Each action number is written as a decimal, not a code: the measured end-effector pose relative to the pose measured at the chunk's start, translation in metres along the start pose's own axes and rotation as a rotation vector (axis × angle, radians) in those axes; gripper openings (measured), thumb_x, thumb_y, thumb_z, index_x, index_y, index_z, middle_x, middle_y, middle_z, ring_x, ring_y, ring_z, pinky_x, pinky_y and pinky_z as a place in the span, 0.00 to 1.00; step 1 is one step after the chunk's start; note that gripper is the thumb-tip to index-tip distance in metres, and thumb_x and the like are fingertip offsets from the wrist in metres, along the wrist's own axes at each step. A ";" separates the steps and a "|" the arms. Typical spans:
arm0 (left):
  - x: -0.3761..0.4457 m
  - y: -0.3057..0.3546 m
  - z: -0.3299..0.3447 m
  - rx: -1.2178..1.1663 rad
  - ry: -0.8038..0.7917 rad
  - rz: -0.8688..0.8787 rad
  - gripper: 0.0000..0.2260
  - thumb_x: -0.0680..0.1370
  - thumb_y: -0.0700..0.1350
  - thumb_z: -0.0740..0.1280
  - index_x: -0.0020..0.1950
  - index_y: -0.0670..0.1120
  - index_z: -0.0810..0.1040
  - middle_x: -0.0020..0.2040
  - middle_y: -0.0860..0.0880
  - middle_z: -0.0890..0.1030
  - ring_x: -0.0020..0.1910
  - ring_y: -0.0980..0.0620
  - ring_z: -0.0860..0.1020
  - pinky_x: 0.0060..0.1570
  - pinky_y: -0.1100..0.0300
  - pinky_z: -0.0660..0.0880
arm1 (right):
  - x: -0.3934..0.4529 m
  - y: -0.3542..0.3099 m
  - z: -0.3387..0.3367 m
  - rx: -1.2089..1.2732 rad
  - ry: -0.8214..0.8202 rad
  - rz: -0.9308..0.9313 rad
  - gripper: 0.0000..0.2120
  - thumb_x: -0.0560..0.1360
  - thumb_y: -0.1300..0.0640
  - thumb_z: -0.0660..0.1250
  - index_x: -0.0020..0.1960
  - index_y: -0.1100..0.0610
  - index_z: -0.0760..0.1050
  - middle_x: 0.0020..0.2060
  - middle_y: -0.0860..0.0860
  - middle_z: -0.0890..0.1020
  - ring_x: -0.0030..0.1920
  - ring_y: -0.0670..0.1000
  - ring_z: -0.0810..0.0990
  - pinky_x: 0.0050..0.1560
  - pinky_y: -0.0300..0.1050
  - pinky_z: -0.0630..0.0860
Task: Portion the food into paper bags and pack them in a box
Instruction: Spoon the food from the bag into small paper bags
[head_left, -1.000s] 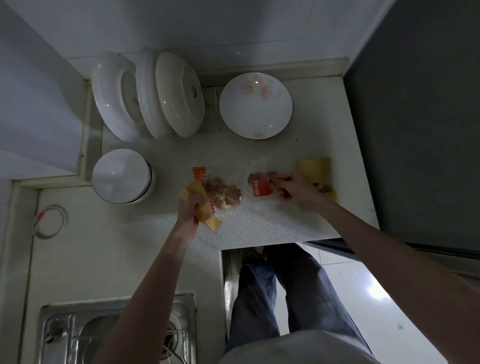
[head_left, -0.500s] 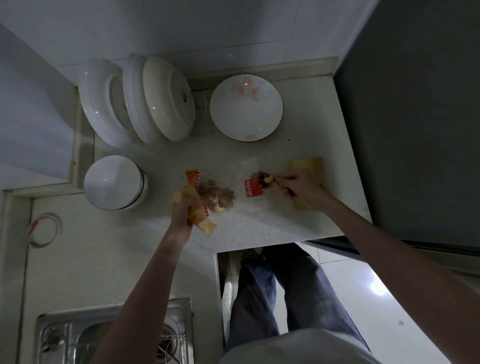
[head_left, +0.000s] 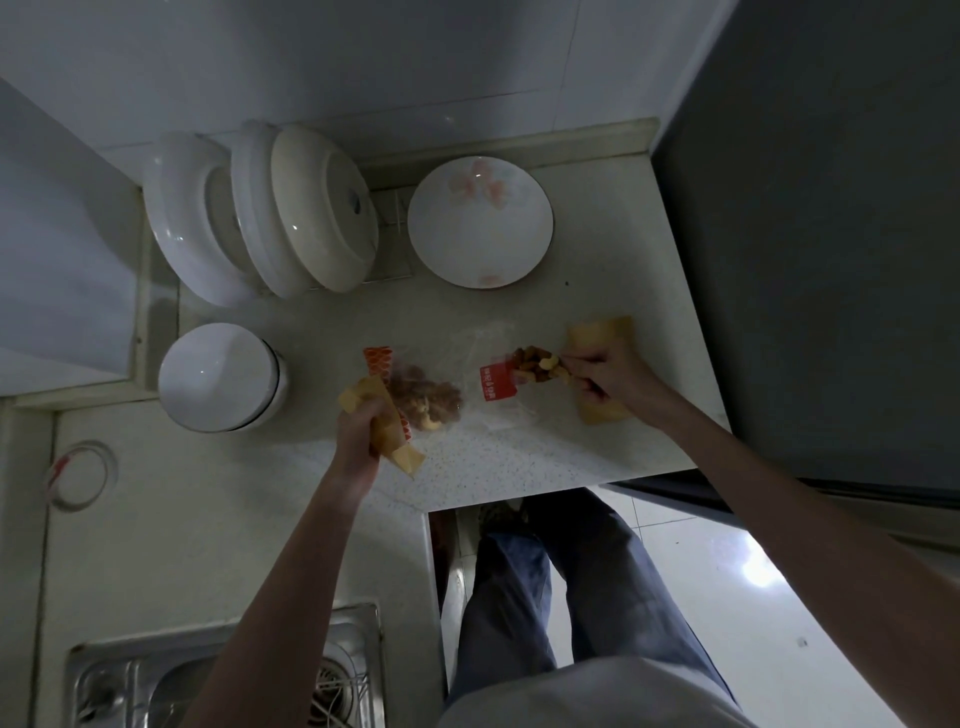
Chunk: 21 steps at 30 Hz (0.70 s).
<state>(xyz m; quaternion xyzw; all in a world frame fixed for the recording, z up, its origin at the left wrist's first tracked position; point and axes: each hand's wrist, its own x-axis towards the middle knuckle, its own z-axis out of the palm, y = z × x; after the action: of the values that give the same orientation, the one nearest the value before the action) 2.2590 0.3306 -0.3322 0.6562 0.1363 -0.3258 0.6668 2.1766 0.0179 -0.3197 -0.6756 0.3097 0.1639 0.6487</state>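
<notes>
Dim kitchen, a pale speckled countertop (head_left: 519, 457) running out from a tiled wall corner, a dark panel off to the right. Along the back, white dishes (head_left: 265, 218) stand on edge in a rack, and beside them a plate (head_left: 480, 221) with faint pink flowers lies flat. An upturned white bowl (head_left: 221, 376) sits at the left, a roll of tape (head_left: 78, 475) further out, and a steel sink (head_left: 218, 675) shows at the bottom edge. Blue trouser legs and a glossy tiled floor below the counter's edge.

Both arms reach forward over the counter, bare to the elbow. The left hand (head_left: 361, 434) is knuckles up, fingers wrapped round a folded paper bag (head_left: 387, 431), raised just beside a clear plastic bag of nuts (head_left: 423, 397) with a red patterned strip. The right hand (head_left: 610, 374) comes in from the right, fingers curled, pinching a small cluster of nuts (head_left: 537, 364) at its fingertips; they hang over a second clear packet with a red label (head_left: 496, 384). Under that wrist lies another paper bag (head_left: 602, 332), flat on the counter. Whether the left hand's bag is open at its mouth, I can't quite tell in this light.
</notes>
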 end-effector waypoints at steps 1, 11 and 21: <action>0.000 0.001 0.000 0.004 -0.001 0.003 0.15 0.70 0.44 0.64 0.56 0.45 0.79 0.50 0.44 0.79 0.52 0.43 0.76 0.52 0.49 0.73 | -0.001 -0.001 -0.001 0.006 0.007 0.002 0.08 0.78 0.60 0.65 0.51 0.61 0.81 0.22 0.46 0.70 0.24 0.44 0.66 0.23 0.36 0.64; -0.010 0.011 0.007 0.029 0.023 0.008 0.22 0.71 0.44 0.63 0.61 0.33 0.74 0.50 0.40 0.76 0.49 0.42 0.73 0.49 0.48 0.71 | -0.015 -0.011 -0.012 0.024 0.060 0.018 0.10 0.76 0.59 0.67 0.50 0.66 0.80 0.29 0.53 0.73 0.30 0.48 0.71 0.29 0.39 0.70; -0.026 0.033 0.027 0.340 0.181 0.217 0.21 0.70 0.39 0.73 0.61 0.43 0.72 0.53 0.45 0.80 0.50 0.50 0.81 0.51 0.52 0.79 | -0.040 -0.072 -0.013 -0.093 -0.004 -0.001 0.09 0.76 0.59 0.67 0.53 0.62 0.81 0.28 0.51 0.72 0.25 0.48 0.68 0.29 0.42 0.68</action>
<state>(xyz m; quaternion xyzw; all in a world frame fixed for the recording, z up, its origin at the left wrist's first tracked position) 2.2531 0.3090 -0.2880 0.7965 0.0671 -0.2102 0.5629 2.1895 0.0105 -0.2376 -0.7048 0.3003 0.1792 0.6172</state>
